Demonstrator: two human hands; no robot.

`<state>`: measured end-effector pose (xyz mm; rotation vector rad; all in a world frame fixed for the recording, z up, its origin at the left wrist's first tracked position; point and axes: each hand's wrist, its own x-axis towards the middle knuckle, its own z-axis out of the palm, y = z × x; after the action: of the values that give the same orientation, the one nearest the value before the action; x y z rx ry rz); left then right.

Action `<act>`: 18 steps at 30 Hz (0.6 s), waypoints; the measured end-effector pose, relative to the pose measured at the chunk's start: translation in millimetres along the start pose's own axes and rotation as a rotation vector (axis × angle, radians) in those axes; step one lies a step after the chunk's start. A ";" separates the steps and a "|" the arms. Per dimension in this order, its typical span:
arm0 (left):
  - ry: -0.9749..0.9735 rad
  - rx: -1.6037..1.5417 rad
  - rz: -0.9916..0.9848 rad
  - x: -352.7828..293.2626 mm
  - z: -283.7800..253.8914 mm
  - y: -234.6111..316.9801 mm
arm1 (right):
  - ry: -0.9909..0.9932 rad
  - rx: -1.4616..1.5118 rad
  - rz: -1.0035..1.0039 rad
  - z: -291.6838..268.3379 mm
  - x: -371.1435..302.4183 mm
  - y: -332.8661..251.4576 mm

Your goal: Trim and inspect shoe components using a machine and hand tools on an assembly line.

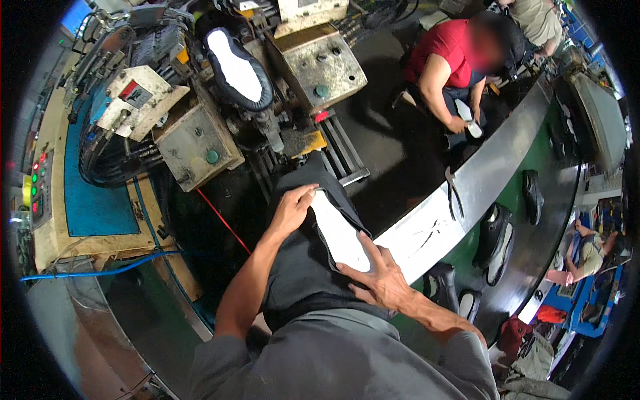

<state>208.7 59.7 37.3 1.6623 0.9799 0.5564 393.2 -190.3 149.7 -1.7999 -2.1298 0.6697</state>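
- The left hand (293, 212) pinches the narrow end of the white-soled black shoe piece (341, 233); the right hand (380, 277) holds its wider end, fingers spread.
- The piece lies sole-up over the person's dark-trousered lap (283, 267).
- Just right of it runs the metal ledge's (497, 150) edge; dark floor (383, 143) opens ahead, toward a co-worker in red (447, 57).
- Close beyond the knees, the machine (327, 70) blocks the way, bearing another white-soled shoe (235, 67).
- Pincers (453, 193) lie on the ledge.
- Past it, the green conveyor (517, 190) carries black shoes (495, 243).
- The far-right blue rack's (590, 327) contents are unclear.
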 end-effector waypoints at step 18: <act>0.281 -0.915 -0.104 124.3 -231.6 133.2 | 0.489 -0.028 -0.244 -141.6 259.5 -14.7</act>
<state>142.5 280.2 221.3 0.7253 0.8103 1.0004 400.7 85.9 255.8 -1.4865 -1.9723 0.1205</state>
